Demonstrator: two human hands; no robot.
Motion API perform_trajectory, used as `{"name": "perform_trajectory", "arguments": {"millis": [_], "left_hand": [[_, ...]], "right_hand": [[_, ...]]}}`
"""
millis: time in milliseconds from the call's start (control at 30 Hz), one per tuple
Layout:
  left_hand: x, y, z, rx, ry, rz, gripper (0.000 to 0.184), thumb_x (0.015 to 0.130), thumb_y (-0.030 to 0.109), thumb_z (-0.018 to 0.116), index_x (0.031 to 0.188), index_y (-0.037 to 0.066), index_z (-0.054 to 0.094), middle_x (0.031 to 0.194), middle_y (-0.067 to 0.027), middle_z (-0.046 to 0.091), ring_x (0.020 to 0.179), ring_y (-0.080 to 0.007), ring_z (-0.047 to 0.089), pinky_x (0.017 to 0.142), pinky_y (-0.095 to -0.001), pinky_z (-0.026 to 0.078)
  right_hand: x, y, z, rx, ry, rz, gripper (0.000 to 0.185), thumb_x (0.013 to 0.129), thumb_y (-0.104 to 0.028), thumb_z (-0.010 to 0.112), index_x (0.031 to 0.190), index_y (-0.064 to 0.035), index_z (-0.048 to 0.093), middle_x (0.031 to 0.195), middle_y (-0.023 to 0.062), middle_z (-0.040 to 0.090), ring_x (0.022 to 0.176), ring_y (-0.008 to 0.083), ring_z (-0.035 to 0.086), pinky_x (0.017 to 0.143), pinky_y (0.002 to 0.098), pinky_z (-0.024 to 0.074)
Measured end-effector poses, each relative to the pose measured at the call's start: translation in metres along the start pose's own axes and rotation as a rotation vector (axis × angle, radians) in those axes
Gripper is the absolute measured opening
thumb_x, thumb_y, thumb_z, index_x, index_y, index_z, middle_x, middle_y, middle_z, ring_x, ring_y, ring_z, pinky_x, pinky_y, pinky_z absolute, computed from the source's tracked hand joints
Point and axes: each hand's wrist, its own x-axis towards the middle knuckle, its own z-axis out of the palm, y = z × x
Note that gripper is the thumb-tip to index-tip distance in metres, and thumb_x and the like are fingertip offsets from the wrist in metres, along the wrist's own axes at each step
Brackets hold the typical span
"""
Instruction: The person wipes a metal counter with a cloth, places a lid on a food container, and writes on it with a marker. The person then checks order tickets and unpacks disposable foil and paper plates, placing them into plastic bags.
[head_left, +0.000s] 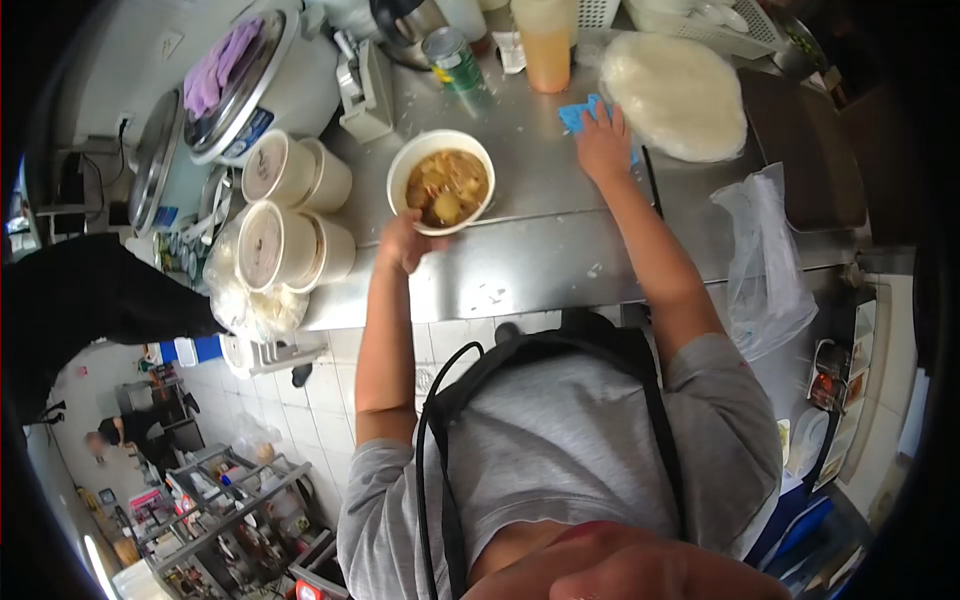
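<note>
Steel worktop (560, 245): wet-looking and reflective; a slick patch could let things slide on it.
Lidded white tubs (268, 245): grouped near its left edge; a bump from the left forearm might topple one.
Bag of white food (675, 95): just beside the right hand; a wide sweep could shove it.
White bowl (397, 165): on the left half of the worktop, near the left hand's side, open and holding chunky brown stew (447, 190). A tilt or jerk would probably spill broth.
Bottle of orange liquid (545, 55): close beyond the cloth; a forward push might knock it.
Left hand (403, 243): fingers closed on the bowl's near rim; firmness cannot be told. Uneven pull there could tip it.
Right hand (604, 145): fingers outstretched over the cloth, pressing rather than clasping.
Blue cloth (573, 116): under those fingers; light pressure could leave residue.
Pale scraps (488, 297): along the front edge; brushing could drop them floorward.
</note>
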Motion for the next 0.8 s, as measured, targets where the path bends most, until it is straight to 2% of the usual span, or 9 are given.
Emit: {"name": "perform_trajectory", "arguments": {"millis": [167,200,233,400,467,533,567,733,800], "left_hand": [[-0.036,0.037,-0.05,-0.114,-0.089,0.206,0.04,0.082,0.015,0.031,0.118,-0.003,0.029,0.107,-0.0194,0.048,0.084,-0.0289,0.056,0.065,-0.0413,0.05],[-0.051,0.045,-0.052,-0.141,-0.106,0.216,0.042,0.082,0.017,0.031,0.119,-0.002,0.029,0.108,-0.0197,0.048,0.086,-0.0315,0.056,0.067,-0.0412,0.05],[-0.059,0.048,-0.058,-0.181,-0.172,0.233,0.045,0.081,0.019,0.033,0.12,-0.002,0.028,0.109,-0.0209,0.047,0.087,-0.0335,0.055,0.067,-0.041,0.05],[-0.095,0.049,-0.089,-0.347,-0.385,0.344,0.058,0.074,0.025,0.043,0.122,-0.003,0.026,0.11,-0.0238,0.045,0.088,-0.0385,0.054,0.066,-0.0412,0.05],[-0.111,0.044,-0.104,-0.334,-0.396,0.397,0.061,0.072,0.026,0.046,0.121,-0.004,0.027,0.11,-0.0242,0.046,0.088,-0.0385,0.054,0.066,-0.0411,0.051],[-0.127,0.035,-0.119,-0.288,-0.293,0.436,0.059,0.071,0.025,0.048,0.121,0.0,0.029,0.109,-0.0198,0.048,0.089,-0.0337,0.055,0.067,-0.0394,0.051],[-0.134,0.029,-0.124,-0.263,-0.203,0.445,0.059,0.071,0.024,0.049,0.121,0.001,0.03,0.109,-0.0184,0.048,0.09,-0.0322,0.055,0.067,-0.039,0.051],[-0.152,0.009,-0.141,-0.286,-0.072,0.45,0.058,0.07,0.023,0.053,0.121,0.003,0.033,0.111,-0.0139,0.048,0.092,-0.0275,0.054,0.067,-0.0384,0.051],[-0.153,0.009,-0.147,-0.283,-0.139,0.458,0.059,0.069,0.024,0.054,0.12,0.002,0.033,0.111,-0.0141,0.048,0.093,-0.0275,0.054,0.067,-0.0384,0.051]], "right_hand": [[-0.039,-0.064,0.026,0.155,0.066,-0.227,0.022,0.076,-0.019,0.048,0.094,-0.009,0.058,0.109,0.0093,0.05,0.112,0.0294,0.037,0.086,0.0445,0.0319],[-0.064,-0.102,0.028,0.563,0.044,-0.04,0.018,0.075,-0.018,0.047,0.087,-0.0088,0.058,0.103,0.0083,0.052,0.105,0.0283,0.041,0.08,0.0439,0.035],[-0.094,-0.136,-0.013,0.268,-0.048,-0.309,0.018,0.075,-0.018,0.046,0.086,-0.0084,0.058,0.099,0.0078,0.051,0.096,0.0279,0.044,0.077,0.043,0.0364],[-0.2,-0.246,-0.069,1.275,-0.356,-0.793,0.012,0.075,-0.015,0.05,0.078,-0.0088,0.059,0.083,0.0089,0.055,0.08,0.0261,0.051,0.074,0.0361,0.0405],[-0.169,-0.253,-0.077,1.301,-0.584,-0.605,0.012,0.077,-0.012,0.049,0.078,-0.0073,0.06,0.08,0.0102,0.056,0.077,0.0249,0.053,0.073,0.0357,0.0417],[-0.122,-0.24,-0.054,1.188,-0.061,-0.544,0.012,0.076,-0.009,0.052,0.085,-0.005,0.059,0.082,0.0121,0.056,0.077,0.0264,0.054,0.07,0.0341,0.0433],[-0.1,-0.234,-0.033,1.347,-0.329,-0.213,0.015,0.076,-0.008,0.051,0.088,-0.0044,0.058,0.085,0.0128,0.056,0.078,0.0268,0.054,0.071,0.0341,0.0433],[-0.041,-0.208,0.007,0.369,0.209,-0.025,0.019,0.075,-0.018,0.052,0.089,-0.005,0.057,0.089,0.0145,0.055,0.084,0.032,0.05,0.074,0.0417,0.04],[-0.063,-0.248,0.023,1.026,-0.126,0.202,0.021,0.075,-0.024,0.051,0.082,-0.0051,0.056,0.086,0.0153,0.054,0.08,0.0324,0.048,0.07,0.0437,0.0386]]}}
